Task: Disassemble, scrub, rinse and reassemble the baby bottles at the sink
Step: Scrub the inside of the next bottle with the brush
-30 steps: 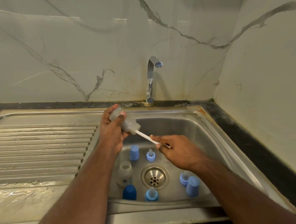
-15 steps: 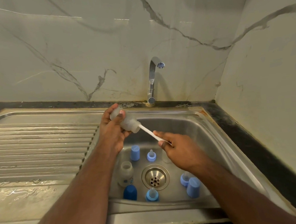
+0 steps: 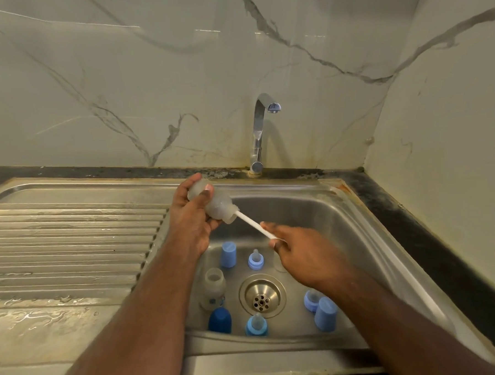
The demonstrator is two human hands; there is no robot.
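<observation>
While the left hand point(image 3: 192, 219) wraps its fingers point(image 3: 193, 182) and thumb round a clear baby bottle point(image 3: 212, 202), the bottle lies tilted above the back left corner of the basin, its base up by the fingertips and its mouth pointing down to the right. Out of that mouth runs the white handle of a bottle brush point(image 3: 252, 224), whose far end is pinched by the fingers of the right hand point(image 3: 304, 256), held over the middle of the basin; the brush head is inside the bottle and only dimly seen. Down in the steel sink point(image 3: 366, 238), around the round drain point(image 3: 262, 297), stand a second open bottle point(image 3: 214, 289) at the left, a light blue cap point(image 3: 228, 254) and a teat in its blue ring point(image 3: 256, 260) behind the drain, a dark blue cap point(image 3: 219, 320) and another ringed teat point(image 3: 256, 326) at the near wall, and a third ring point(image 3: 311, 300) touching a light blue cap point(image 3: 326, 313) on the right. To the left a ribbed drainboard point(image 3: 71, 239) shows wet streaks near its front. A dark worktop point(image 3: 415, 230) borders the sink, a chrome tap point(image 3: 259, 132) rises behind it with no water running, and pale veined marble walls point(image 3: 120, 79) meet in the right corner.
</observation>
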